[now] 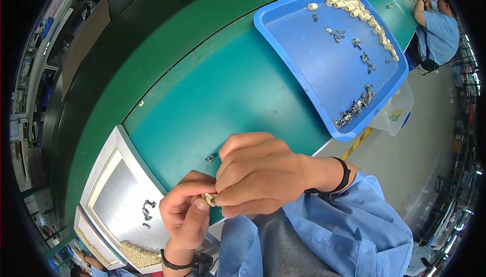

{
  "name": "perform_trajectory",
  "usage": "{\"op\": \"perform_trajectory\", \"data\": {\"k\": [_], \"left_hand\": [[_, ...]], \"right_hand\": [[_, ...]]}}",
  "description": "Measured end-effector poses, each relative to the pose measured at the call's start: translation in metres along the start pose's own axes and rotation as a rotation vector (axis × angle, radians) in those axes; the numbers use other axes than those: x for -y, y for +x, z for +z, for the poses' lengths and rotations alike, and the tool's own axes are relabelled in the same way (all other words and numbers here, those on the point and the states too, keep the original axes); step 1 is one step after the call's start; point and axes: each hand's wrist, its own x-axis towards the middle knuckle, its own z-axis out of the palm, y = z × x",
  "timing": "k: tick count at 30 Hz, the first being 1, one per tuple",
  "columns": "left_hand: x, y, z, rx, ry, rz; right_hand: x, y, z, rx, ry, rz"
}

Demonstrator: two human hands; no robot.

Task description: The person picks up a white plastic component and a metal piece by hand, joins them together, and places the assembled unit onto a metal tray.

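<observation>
Between the fingertips of my left hand [188,208] is a small cream-coloured ring-like part [210,199], gripped by thumb and forefinger. My right hand [260,175] closes on the same part from the right, its fingers curled together; whether a smaller piece is in them is hidden. Just beyond the hands, a small cluster of dark metal clips [211,157] lies on the green table [223,105]. To the right stands a blue tray [298,69] holding rows of cream cylindrical parts [354,7] along its far edge and scattered metal clips [358,106].
At my left a white-framed tray [116,175] holds a few metal clips [147,211] and a heap of small cream pieces [139,254]. A clear plastic bin [396,112] sits below the blue tray. Another person [439,31] in blue works at the far right.
</observation>
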Motion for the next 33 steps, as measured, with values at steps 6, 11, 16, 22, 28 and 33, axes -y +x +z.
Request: {"op": "perform_trajectory", "data": {"k": [6,11,16,22,28,33], "left_hand": [[0.005,-0.003,-0.004,0.058,-0.040,0.034],[0.004,-0.006,-0.004,0.072,-0.077,0.014],[0.006,-0.010,-0.006,0.099,-0.192,-0.041],[0.001,-0.010,-0.003,0.036,-0.359,-0.146],[-0.002,0.014,-0.013,0.118,0.006,-0.193],[-0.009,0.077,-0.048,0.071,0.680,0.154]], "right_hand": [[0.004,-0.003,-0.001,0.000,-0.048,-0.048],[0.008,-0.002,-0.001,0.016,-0.112,-0.082],[0.006,-0.004,0.001,0.007,-0.178,-0.153],[0.004,-0.008,0.005,0.034,-0.360,-0.184],[0.000,-0.020,-0.014,0.165,-0.443,-0.120],[0.021,-0.003,-0.071,0.372,-0.834,0.206]]}}
